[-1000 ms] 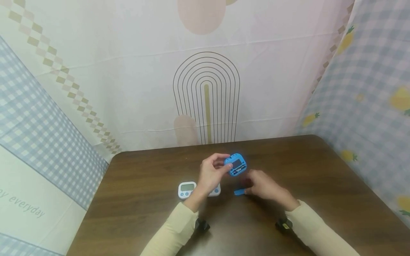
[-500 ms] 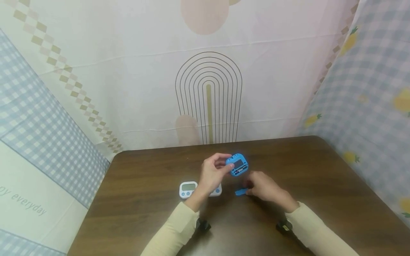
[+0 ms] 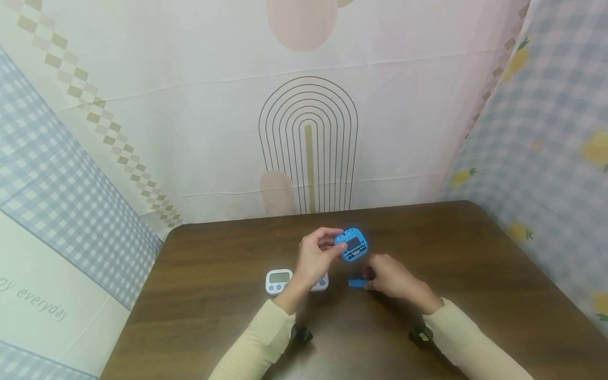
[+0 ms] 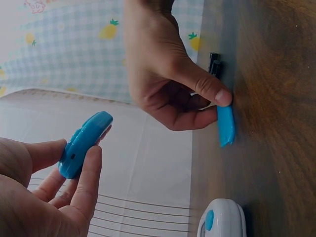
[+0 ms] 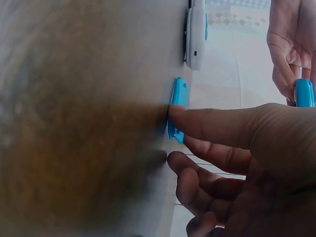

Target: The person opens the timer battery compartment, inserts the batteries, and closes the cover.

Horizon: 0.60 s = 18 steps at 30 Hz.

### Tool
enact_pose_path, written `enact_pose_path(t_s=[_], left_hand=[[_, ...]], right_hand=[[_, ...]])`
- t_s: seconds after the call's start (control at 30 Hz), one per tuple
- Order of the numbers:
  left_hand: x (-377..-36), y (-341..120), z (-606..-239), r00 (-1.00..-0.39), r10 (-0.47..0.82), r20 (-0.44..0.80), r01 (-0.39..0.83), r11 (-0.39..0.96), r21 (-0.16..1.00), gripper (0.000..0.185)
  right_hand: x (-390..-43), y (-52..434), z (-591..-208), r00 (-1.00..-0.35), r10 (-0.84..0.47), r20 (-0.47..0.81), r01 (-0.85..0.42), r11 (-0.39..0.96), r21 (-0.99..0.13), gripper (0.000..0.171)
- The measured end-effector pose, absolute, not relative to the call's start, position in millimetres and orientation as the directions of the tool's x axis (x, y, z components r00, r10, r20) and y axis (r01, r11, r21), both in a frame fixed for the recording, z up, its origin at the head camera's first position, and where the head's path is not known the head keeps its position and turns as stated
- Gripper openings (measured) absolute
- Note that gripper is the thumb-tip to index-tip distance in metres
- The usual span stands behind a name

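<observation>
My left hand (image 3: 338, 248) holds a blue timer (image 3: 352, 244) just above the table, back side up, with its dark open compartment showing. Its thumb and fingers grip the timer's left edge (image 4: 84, 144). A small blue cover piece (image 3: 356, 283) lies flat on the table below the timer. My right hand (image 3: 369, 282) rests beside the cover piece, with thumb and forefinger pinching its near end (image 4: 225, 126). In the right wrist view the thumb tip meets the cover piece (image 5: 178, 96) at the table surface.
A white timer (image 3: 278, 281) with blue buttons lies on the brown table (image 3: 475, 274), partly behind my left wrist. Patterned cloth walls close in the table at the back and on both sides. Two small black objects (image 3: 300, 334) sit by my forearms.
Hardly anything has changed. The left hand keeps the blue timer in place, and the right hand stays at the blue cover piece, which has shifted only a touch.
</observation>
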<state>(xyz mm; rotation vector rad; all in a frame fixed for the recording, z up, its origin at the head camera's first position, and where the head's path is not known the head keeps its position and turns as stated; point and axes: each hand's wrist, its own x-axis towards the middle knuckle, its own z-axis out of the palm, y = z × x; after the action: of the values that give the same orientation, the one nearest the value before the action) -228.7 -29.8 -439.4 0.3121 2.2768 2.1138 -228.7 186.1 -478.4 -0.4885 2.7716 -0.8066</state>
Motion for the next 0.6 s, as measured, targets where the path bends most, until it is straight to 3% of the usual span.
enact_pose_path(t_s=[0.6], left_hand=[[-229.6, -29.4, -441.2, -0.981, 0.156, 0.113, 0.124, 0.064, 0.99, 0.026]], right_hand=[[-231.0, 191.0, -479.9, -0.884, -0.452, -0.115, -0.294, 0.732, -0.615, 0.015]])
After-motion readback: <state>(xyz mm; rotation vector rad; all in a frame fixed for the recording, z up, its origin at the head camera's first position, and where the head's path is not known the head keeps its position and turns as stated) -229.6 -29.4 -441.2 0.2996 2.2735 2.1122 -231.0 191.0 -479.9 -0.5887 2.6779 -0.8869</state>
